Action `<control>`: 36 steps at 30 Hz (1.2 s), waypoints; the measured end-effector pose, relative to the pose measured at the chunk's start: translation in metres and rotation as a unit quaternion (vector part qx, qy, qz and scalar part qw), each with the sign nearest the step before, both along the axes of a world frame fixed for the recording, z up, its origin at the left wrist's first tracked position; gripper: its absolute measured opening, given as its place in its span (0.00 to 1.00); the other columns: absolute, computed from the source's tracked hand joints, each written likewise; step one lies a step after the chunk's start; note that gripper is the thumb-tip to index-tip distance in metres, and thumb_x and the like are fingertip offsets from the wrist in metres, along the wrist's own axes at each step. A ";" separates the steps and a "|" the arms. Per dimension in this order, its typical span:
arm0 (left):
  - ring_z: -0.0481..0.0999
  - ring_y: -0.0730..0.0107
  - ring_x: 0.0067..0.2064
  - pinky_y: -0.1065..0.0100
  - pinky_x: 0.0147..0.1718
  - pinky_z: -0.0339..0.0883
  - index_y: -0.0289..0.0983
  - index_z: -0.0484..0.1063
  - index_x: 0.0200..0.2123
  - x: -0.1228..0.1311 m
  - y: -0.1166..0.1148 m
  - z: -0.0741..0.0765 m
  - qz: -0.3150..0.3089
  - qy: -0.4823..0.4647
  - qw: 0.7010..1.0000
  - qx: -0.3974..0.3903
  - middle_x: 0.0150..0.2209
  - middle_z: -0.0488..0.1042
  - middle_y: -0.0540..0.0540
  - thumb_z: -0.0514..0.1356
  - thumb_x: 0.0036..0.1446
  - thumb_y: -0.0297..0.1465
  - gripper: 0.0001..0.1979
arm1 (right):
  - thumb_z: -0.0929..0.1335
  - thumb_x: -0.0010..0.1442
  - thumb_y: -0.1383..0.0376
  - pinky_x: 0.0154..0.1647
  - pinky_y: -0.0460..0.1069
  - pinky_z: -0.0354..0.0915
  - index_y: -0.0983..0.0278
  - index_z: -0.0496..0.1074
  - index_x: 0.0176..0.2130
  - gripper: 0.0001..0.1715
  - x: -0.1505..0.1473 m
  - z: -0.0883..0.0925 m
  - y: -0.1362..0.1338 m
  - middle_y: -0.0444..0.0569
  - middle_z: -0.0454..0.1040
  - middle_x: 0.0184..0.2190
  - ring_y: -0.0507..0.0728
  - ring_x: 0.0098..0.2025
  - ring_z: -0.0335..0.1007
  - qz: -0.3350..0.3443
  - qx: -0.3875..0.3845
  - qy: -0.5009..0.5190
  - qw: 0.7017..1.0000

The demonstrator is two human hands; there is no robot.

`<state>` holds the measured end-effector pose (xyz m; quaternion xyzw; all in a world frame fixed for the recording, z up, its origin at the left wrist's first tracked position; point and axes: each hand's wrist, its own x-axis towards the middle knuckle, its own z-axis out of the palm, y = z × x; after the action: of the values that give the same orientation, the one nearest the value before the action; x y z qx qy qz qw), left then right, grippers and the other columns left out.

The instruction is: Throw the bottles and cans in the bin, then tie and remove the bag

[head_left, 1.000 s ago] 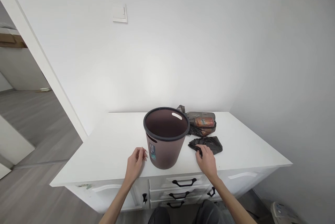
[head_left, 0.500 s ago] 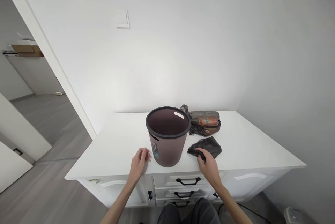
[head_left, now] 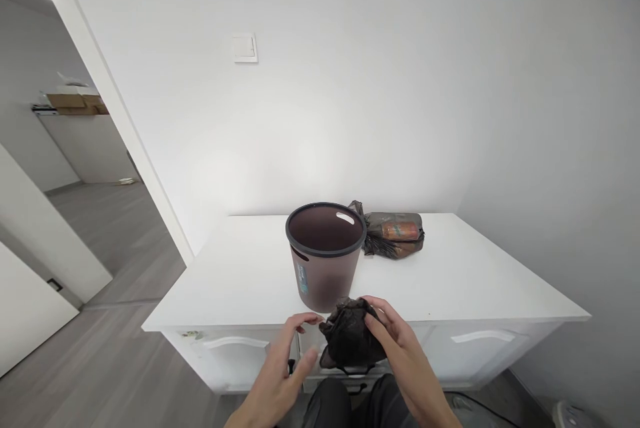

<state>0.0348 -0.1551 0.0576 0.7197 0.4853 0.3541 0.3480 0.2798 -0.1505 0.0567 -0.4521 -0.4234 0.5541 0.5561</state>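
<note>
I see my left hand (head_left: 280, 375) open, fingers parted beside the bunched black bag (head_left: 351, 338); a brown bin (head_left: 327, 275) upright on the white table (head_left: 475, 275); that bag, before the bin, gripped by my right hand (head_left: 400, 345); farther back, a filled dark bag (head_left: 395, 235).

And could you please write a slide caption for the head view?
Right hand holding a crumpled black plastic bag, left hand open beside it, in front of a round, brownish plastic bin.

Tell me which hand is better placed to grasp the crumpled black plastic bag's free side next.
Left, probably: the left hand is open beside the crumpled black plastic bag, holding nothing visible, while the right hand grips the bag's opposite side.
</note>
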 end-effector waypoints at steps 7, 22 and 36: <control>0.78 0.55 0.50 0.61 0.53 0.72 0.44 0.81 0.48 0.006 -0.020 0.024 0.014 0.050 0.998 -0.018 0.47 0.82 0.44 0.62 0.64 0.48 0.18 | 0.72 0.63 0.45 0.62 0.57 0.69 0.54 0.72 0.61 0.32 -0.027 0.011 -0.007 0.52 0.73 0.64 0.65 0.64 0.69 0.053 -0.046 0.100 0.993; 0.70 0.71 0.30 0.73 0.31 0.66 0.39 0.72 0.31 -0.002 -0.029 0.045 0.140 0.006 0.983 0.117 0.26 0.70 0.52 0.65 0.62 0.44 0.15 | 0.69 0.67 0.48 0.28 0.46 0.67 0.60 0.73 0.48 0.20 -0.063 0.031 -0.038 0.52 0.78 0.40 0.58 0.38 0.75 0.057 0.094 -0.166 0.980; 0.78 0.65 0.40 0.69 0.40 0.73 0.41 0.68 0.47 -0.015 -0.041 0.036 0.126 -0.197 0.968 -0.093 0.37 0.77 0.48 0.69 0.57 0.47 0.23 | 0.69 0.63 0.39 0.33 0.46 0.59 0.60 0.61 0.28 0.31 -0.040 0.041 -0.049 0.41 0.59 0.25 0.53 0.31 0.57 0.057 0.028 -0.045 0.997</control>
<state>0.0195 -0.1956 0.0936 0.5328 0.5247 0.4835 0.4550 0.2397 -0.1998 0.0982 -0.4356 -0.4885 0.5522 0.5165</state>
